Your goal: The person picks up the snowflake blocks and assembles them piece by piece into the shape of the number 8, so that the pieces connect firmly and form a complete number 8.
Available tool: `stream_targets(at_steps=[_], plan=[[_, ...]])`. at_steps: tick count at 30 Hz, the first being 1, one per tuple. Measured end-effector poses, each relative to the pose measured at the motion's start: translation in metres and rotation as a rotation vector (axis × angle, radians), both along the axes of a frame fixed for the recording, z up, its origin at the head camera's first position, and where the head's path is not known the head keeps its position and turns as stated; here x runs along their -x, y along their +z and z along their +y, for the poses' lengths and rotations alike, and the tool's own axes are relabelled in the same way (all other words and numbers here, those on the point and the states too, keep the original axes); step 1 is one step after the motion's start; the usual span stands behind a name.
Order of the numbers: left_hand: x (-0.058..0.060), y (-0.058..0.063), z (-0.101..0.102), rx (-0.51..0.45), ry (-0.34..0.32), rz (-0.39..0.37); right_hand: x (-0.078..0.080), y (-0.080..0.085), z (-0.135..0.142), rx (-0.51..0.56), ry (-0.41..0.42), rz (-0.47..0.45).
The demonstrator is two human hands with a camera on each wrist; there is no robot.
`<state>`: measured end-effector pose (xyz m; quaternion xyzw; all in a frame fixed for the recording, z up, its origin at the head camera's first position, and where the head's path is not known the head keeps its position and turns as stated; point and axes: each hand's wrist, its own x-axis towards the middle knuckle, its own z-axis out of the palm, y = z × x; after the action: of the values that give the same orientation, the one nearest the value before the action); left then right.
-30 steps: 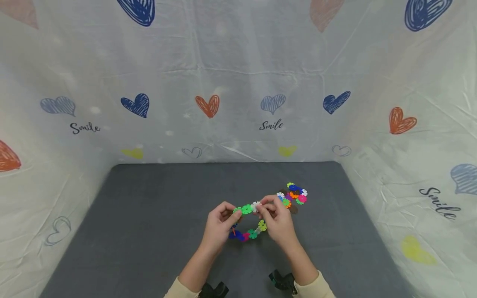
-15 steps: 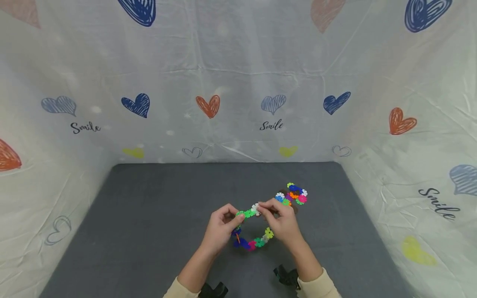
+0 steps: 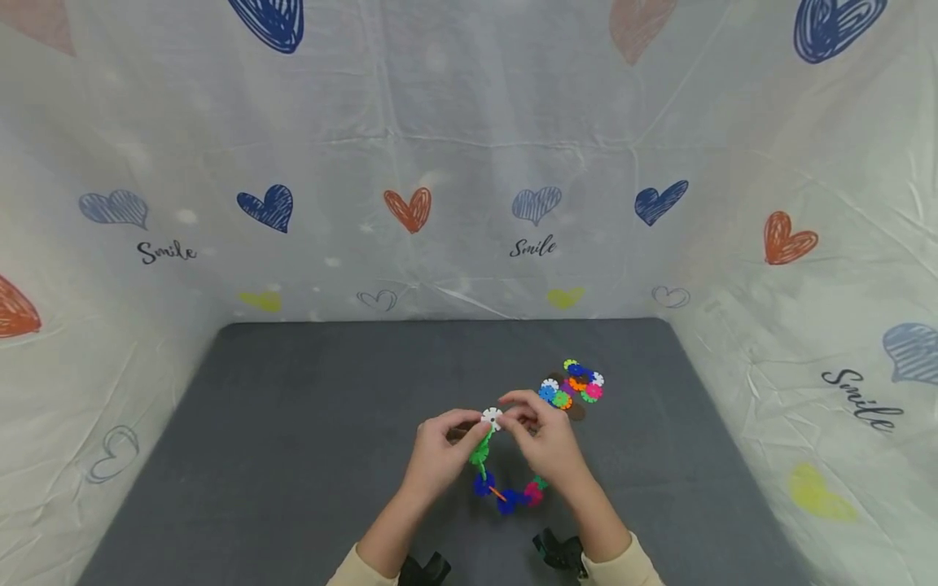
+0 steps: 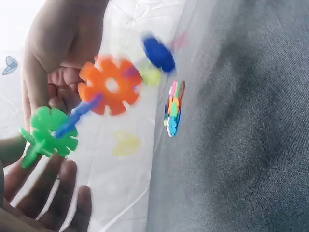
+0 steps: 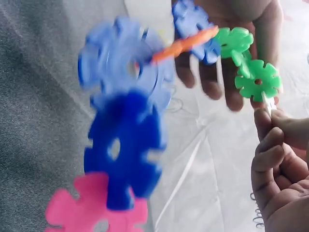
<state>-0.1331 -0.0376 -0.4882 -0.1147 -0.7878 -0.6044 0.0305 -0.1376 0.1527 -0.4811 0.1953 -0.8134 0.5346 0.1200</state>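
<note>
A chain of interlocking plastic snowflake discs hangs in a curve between my hands above the table, in green, blue, orange and pink. At its top is a white disc. My left hand pinches the chain at the white disc's left edge, its other fingers spread in the left wrist view beside a green disc. From the right, the thumb and forefinger of my right hand pinch the white disc, seen edge-on in the right wrist view. The chain's right part goes out of sight behind the right hand.
Loose snowflake discs in several colours lie in a pile beyond my right hand on the grey table. A white cloth with printed hearts surrounds the table's back and sides.
My left hand has shifted right along the chain, from the green discs to the white one. The hands are closer together, and the chain's lower curve hangs lower and farther right.
</note>
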Motion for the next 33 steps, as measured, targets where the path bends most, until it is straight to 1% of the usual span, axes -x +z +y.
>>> stream_targets(at_steps=[2, 3, 5, 6, 8, 11, 12, 14, 17, 20, 23, 26, 30, 33], plan=[[-0.001, 0.000, 0.000, -0.007, 0.012, 0.002, -0.001, 0.001, 0.001, -0.026, 0.014, -0.018], [-0.001, 0.000, 0.000, -0.014, 0.017, -0.010, -0.001, 0.002, 0.003, -0.033, 0.020, -0.031], [0.000, 0.000, -0.001, -0.036, 0.031, -0.052, 0.001, 0.003, 0.009, -0.046, 0.006, -0.054], [0.000, -0.001, -0.002, -0.067, 0.030, -0.092, 0.002, 0.004, 0.013, -0.047, -0.013, -0.078], [0.000, -0.001, -0.004, -0.147, 0.025, -0.176, 0.006, 0.003, 0.025, -0.043, -0.075, -0.124], [0.001, -0.002, -0.008, -0.271, 0.023, -0.302, 0.015, -0.002, 0.046, -0.041, -0.209, -0.194], [0.001, -0.002, -0.009, -0.306, 0.022, -0.335, 0.019, -0.005, 0.054, -0.040, -0.251, -0.217], [0.001, -0.002, -0.011, -0.335, 0.030, -0.366, 0.025, -0.015, 0.069, -0.061, -0.345, -0.250], [0.002, -0.002, -0.013, -0.343, 0.036, -0.381, 0.032, -0.031, 0.087, -0.109, -0.460, -0.314], [0.003, -0.001, -0.014, -0.338, 0.044, -0.386, 0.035, -0.048, 0.098, -0.178, -0.527, -0.370], [0.003, -0.002, -0.014, -0.331, 0.051, -0.389, 0.038, -0.062, 0.103, -0.228, -0.552, -0.412], [0.004, -0.002, -0.014, -0.330, 0.062, -0.392, 0.041, -0.073, 0.102, -0.273, -0.551, -0.434], [0.004, -0.003, -0.014, -0.334, 0.068, -0.395, 0.049, -0.081, 0.098, -0.361, -0.560, -0.439], [0.003, -0.003, -0.014, -0.332, 0.066, -0.401, 0.053, -0.084, 0.094, -0.428, -0.587, -0.446]])
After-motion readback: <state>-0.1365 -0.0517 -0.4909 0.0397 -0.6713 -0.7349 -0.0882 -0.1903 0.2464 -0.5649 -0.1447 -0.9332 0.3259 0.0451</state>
